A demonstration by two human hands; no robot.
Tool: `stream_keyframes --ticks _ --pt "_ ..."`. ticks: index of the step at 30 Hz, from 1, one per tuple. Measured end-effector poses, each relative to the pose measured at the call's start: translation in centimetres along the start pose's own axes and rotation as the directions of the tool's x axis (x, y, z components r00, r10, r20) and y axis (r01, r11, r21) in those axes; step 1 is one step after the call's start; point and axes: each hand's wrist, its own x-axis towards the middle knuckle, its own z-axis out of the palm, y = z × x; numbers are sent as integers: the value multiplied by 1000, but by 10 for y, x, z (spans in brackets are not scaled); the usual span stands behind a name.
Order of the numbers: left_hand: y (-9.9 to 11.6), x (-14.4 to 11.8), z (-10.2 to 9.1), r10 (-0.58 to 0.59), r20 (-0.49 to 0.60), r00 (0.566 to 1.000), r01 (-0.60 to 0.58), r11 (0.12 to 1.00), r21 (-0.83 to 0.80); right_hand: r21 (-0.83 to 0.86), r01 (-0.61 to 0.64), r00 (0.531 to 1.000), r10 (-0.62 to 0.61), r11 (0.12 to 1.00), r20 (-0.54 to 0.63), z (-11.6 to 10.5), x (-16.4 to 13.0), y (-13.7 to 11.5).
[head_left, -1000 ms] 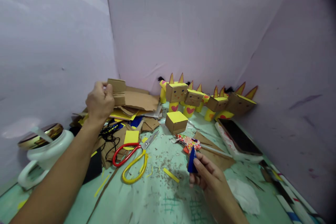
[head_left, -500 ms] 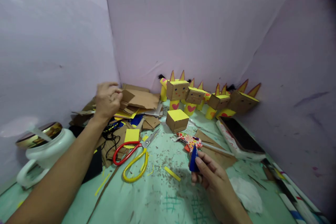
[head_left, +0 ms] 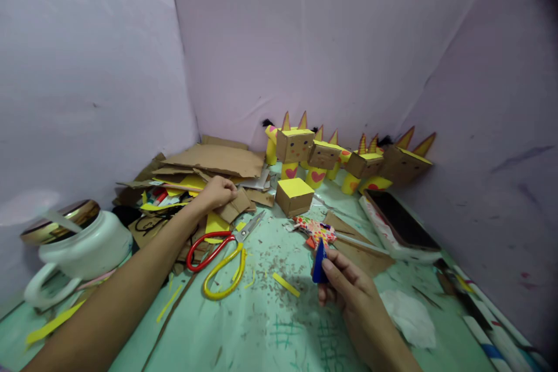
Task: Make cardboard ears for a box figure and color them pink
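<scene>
left hand (head_left: 219,192) closed on a cardboard scrap (head_left: 235,204), right hand (head_left: 344,285) pinching a blue piece (head_left: 319,263)

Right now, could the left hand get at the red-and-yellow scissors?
Probably yes. The left hand rests on a cardboard scrap just behind the scissors, which lie uncovered on the table with nothing between them.
</scene>
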Motion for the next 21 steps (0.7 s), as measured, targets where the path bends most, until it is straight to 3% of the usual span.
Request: stream_keyframes --ticks 3,5,11,13,14,16,19,20,21 --pt "3 0 -13 56 -159 986 -75 990 -116 -8 12 1000 -12 1000 3 0 1 1" --pt "6 -1 -24 96 -297 950 -158 969 -190 -11 17 1000 -17 1000 -6 0 2 2" --pt "21 -5 -65 73 -677 732 -437 813 -385 -13 16 1000 -16 1000 -24 1 0 1" --pt "28 -14 -81 49 -721 691 -495 759 -423 -9 15 999 -15 1000 -31 1 0 1" --pt "30 -22 -89 53 -719 693 -511 740 -438 -7 17 999 -17 1000 -32 1 0 1" --pt "32 -45 -100 98 -648 755 -502 722 -476 -8 20 999 -20 1000 -25 1 0 0" --pt "28 -86 -104 174 -405 898 -387 752 -533 -18 24 1000 -24 1000 -10 2 0 -1" --pt "26 -97 -102 250 -161 955 -297 788 -538 -19 27 1000 -27 999 -13 2 -1 -2" --pt "24 -107 -100 269 70 960 -199 840 -505 -17 28 999 -29 999 -16 3 -1 -2"
